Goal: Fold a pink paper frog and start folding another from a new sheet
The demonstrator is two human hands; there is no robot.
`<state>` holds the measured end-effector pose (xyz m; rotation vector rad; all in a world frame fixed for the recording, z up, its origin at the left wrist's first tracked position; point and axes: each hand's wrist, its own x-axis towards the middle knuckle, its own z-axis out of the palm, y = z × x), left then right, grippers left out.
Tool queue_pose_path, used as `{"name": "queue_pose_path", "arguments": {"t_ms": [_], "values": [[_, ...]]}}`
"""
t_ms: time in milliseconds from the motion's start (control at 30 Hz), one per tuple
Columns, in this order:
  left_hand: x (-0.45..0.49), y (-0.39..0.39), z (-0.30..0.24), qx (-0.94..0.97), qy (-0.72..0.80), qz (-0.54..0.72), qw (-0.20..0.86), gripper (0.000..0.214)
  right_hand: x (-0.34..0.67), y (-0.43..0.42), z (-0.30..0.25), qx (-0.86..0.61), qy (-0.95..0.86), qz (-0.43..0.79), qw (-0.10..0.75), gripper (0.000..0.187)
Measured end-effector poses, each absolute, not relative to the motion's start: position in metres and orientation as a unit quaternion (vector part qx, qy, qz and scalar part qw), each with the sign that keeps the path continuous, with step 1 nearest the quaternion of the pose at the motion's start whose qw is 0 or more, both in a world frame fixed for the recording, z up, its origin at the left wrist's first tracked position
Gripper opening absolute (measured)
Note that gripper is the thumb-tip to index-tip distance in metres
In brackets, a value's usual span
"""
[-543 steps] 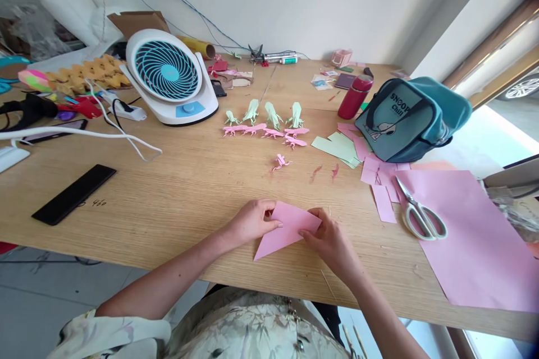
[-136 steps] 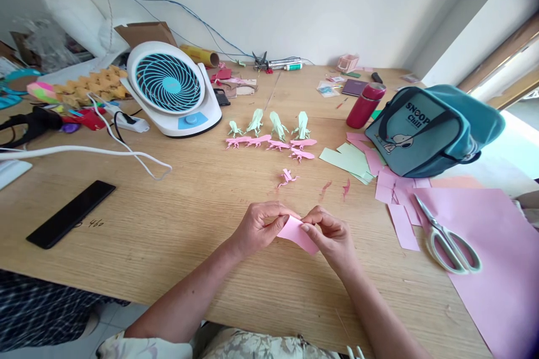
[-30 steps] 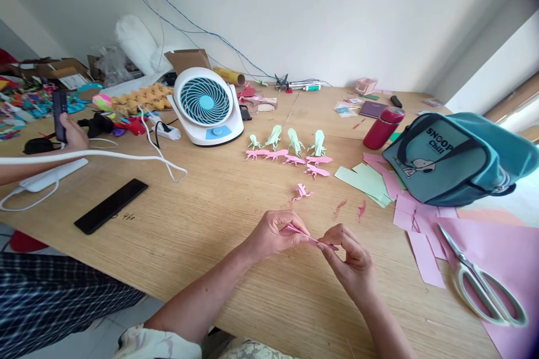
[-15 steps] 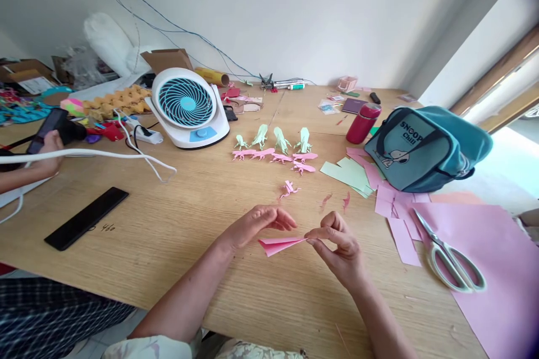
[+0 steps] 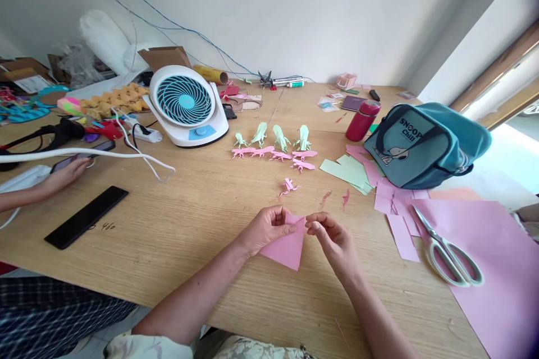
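My left hand [image 5: 269, 230] grips a folded pink paper [image 5: 286, 249], its thumb on the near face and the fingers behind. The sheet is turned broad side toward me, with a slanting fold line near its top. At its upper right corner is my right hand [image 5: 334, 241], thumb and bent fingers close together at the edge. A small pink folded-paper figure [image 5: 288, 186] lies just beyond my hands. Farther back stand several pink paper figures [image 5: 280, 155] and a row of pale green ones [image 5: 280, 139].
To the right, scissors [image 5: 452, 261] lie on a large pink sheet [image 5: 497, 252], near green strips [image 5: 347, 174] and a teal bag [image 5: 415, 148]. A red bottle [image 5: 362, 120], a white fan [image 5: 187, 104] and a black phone [image 5: 86, 217] surround the work area. Another person's hand [image 5: 69, 174] holds a phone at left.
The pink paper has turned from edge-on to broad side toward me, and my left hand has taken hold of it. The other person's phone has been lowered and tilted flatter.
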<state>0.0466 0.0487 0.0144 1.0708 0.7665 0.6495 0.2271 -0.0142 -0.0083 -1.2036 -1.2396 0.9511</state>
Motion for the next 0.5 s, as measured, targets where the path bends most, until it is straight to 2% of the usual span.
{"name": "queue_pose_path", "arguments": {"t_ms": [233,500], "values": [[0.0506,0.0447,0.013,0.563,0.358,0.311,0.677,0.032,0.2202,-0.0126,-0.0152,-0.509,-0.517,0.446,0.523,0.025],[0.0513,0.0441,0.014,0.579,0.363,0.347,0.642,0.027,0.2175,-0.0136,-0.0117,-0.504,-0.544,0.435,0.511,0.02]]}}
